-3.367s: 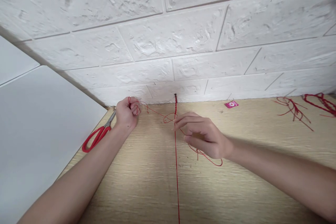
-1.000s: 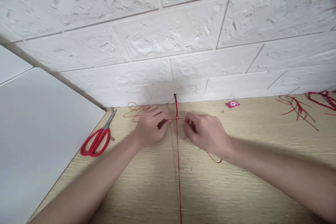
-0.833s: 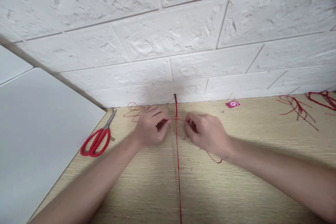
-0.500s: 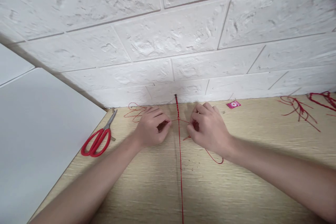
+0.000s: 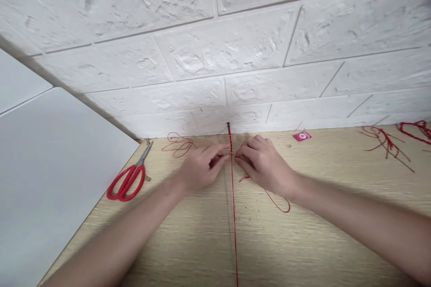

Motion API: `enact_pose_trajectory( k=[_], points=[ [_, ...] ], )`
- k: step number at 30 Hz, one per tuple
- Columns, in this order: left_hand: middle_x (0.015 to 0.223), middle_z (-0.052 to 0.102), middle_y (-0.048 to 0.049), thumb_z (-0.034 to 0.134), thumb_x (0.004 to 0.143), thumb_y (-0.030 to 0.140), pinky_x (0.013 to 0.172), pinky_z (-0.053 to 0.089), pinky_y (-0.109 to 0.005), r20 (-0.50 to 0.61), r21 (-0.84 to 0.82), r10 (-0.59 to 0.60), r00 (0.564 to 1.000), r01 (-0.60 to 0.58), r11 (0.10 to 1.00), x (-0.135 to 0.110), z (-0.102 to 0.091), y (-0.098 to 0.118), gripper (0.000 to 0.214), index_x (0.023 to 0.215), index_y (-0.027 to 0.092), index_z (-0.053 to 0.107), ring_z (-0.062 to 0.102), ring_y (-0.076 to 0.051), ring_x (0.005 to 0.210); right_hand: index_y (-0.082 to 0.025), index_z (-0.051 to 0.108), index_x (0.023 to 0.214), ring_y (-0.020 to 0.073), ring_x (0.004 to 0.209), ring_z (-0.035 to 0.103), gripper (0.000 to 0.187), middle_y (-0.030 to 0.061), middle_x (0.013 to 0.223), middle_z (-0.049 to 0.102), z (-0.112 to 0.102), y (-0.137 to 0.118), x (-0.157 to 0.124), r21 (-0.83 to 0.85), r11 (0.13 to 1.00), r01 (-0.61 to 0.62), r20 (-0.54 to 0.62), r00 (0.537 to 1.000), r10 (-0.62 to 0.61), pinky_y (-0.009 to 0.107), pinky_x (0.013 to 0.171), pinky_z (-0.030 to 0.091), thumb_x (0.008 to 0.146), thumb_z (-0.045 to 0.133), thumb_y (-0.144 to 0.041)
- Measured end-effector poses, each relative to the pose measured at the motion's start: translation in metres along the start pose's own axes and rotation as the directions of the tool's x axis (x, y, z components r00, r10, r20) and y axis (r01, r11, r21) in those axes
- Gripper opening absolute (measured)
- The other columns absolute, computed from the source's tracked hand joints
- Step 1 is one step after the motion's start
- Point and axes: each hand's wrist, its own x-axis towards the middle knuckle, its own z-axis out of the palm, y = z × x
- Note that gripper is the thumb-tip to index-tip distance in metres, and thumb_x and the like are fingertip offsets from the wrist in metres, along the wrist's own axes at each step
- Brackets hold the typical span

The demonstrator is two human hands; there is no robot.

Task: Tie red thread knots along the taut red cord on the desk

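A red cord point(image 5: 234, 215) runs taut from a dark peg point(image 5: 228, 123) at the foot of the wall down toward the bottom edge. Its upper stretch is a short knotted section point(image 5: 230, 140). Just left of the lowest knot, my left hand point(image 5: 204, 166) pinches a thin red cord end between thumb and forefinger. My right hand point(image 5: 262, 161) closes on the cord end at the knot's other side. Loose loops of thin red cord point(image 5: 178, 145) lie behind my left hand. Another cord loop point(image 5: 286, 206) trails below my right hand.
Red-handled scissors point(image 5: 129, 179) lie at the left by a white panel point(image 5: 67, 166). A pink packet point(image 5: 302, 136) sits near the white brick-patterned wall point(image 5: 235, 45). Cut red cord pieces point(image 5: 389, 143) and a braided red cord point(image 5: 415, 130) rest at the far right.
Both hands have come inward, closer to the lowest knot on the taut cord. The left forefinger has lifted and straightened somewhat. The whole view has shifted slightly.
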Motion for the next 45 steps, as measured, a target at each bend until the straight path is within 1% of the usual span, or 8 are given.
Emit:
enact_pose_trajectory(
  k=[3,7,11,16,21,28,35,45],
  points=[
    [0.093,0.072,-0.0036,0.058,0.095,0.018,0.072,0.054,-0.029,0.026,-0.003,0.021,0.999,-0.021,1.000,0.0019,0.0006,-0.0009,0.018,0.111,0.019,0.065,0.066,-0.014,0.080,-0.017,0.062,0.088,0.0214,0.091,0.050,0.016,0.0072,0.092,0.062,0.0008,0.0005,0.0016,0.011,1.000,0.004,0.009,1.000,-0.004,0.032,0.079,0.033,0.097,0.051,-0.023],
    [0.077,0.065,-0.0020,0.055,0.096,0.019,0.065,0.048,-0.028,0.074,0.023,0.036,0.997,-0.038,0.999,0.0039,0.0005,-0.0010,0.012,0.097,0.018,0.067,0.059,-0.014,0.071,-0.016,0.059,0.083,0.0203,0.083,0.050,0.019,0.0061,0.084,0.061,0.0016,-0.0010,0.0027,-0.066,0.998,0.017,0.054,0.998,-0.013,0.033,0.077,0.032,0.097,0.048,-0.023],
    [0.073,0.061,-0.0012,0.052,0.097,0.019,0.062,0.044,-0.028,0.100,0.042,0.026,0.995,-0.031,0.999,0.0041,0.0013,-0.0013,0.014,0.090,0.018,0.064,0.055,-0.013,0.067,-0.016,0.060,0.078,0.0191,0.077,0.052,0.024,0.0054,0.078,0.061,0.0022,-0.0020,0.0044,-0.140,0.990,0.028,0.125,0.992,-0.011,0.032,0.077,0.032,0.097,0.045,-0.021],
    [0.073,0.057,-0.0007,0.050,0.097,0.019,0.065,0.043,-0.028,0.093,0.060,-0.023,0.995,0.017,0.998,0.0040,0.0019,-0.0022,0.014,0.085,0.018,0.057,0.053,-0.013,0.068,-0.017,0.061,0.076,0.0175,0.070,0.054,0.024,0.0042,0.074,0.064,0.0006,-0.0018,0.0048,-0.235,0.971,-0.037,0.118,0.991,0.066,0.031,0.069,0.030,0.095,0.046,-0.020],
    [0.070,0.052,0.0008,0.050,0.097,0.020,0.064,0.041,-0.028,0.102,0.089,-0.073,0.992,0.064,0.994,0.0050,0.0014,-0.0011,0.017,0.080,0.018,0.051,0.050,-0.013,0.066,-0.019,0.062,0.075,0.0164,0.061,0.056,0.027,0.0030,0.073,0.067,-0.0032,-0.0014,0.0052,-0.309,0.942,-0.134,0.141,0.973,0.185,0.032,0.057,0.020,0.096,0.046,-0.025],
    [0.067,0.051,0.0009,0.048,0.099,0.024,0.062,0.039,-0.030,0.118,0.106,-0.093,0.989,0.081,0.991,0.0063,0.0014,-0.0001,0.024,0.075,0.019,0.048,0.049,-0.013,0.064,-0.020,0.066,0.077,0.0182,0.062,0.061,0.031,0.0042,0.075,0.070,-0.0057,-0.0034,0.0063,-0.357,0.929,-0.095,0.205,0.963,0.177,0.031,0.055,0.020,0.098,0.044,-0.026],
    [0.063,0.048,0.0009,0.045,0.099,0.020,0.059,0.036,-0.030,0.119,0.141,-0.012,0.993,-0.005,0.990,0.0068,0.0032,-0.0010,0.029,0.069,0.019,0.047,0.047,-0.014,0.061,-0.021,0.066,0.078,0.0200,0.059,0.062,0.027,0.0047,0.074,0.071,-0.0046,-0.0009,0.0065,-0.372,0.923,-0.101,0.210,0.959,0.189,0.033,0.053,0.018,0.095,0.046,-0.025],
    [0.062,0.046,0.0010,0.045,0.098,0.017,0.057,0.033,-0.031,0.129,0.140,-0.002,0.992,-0.017,0.990,0.0062,0.0029,0.0005,0.030,0.068,0.019,0.045,0.045,-0.014,0.059,-0.019,0.065,0.079,0.0207,0.062,0.064,0.025,0.0059,0.075,0.071,-0.0074,-0.0019,0.0091,-0.372,0.920,-0.122,0.222,0.951,0.216,0.032,0.053,0.019,0.095,0.046,-0.022]
  ],
)
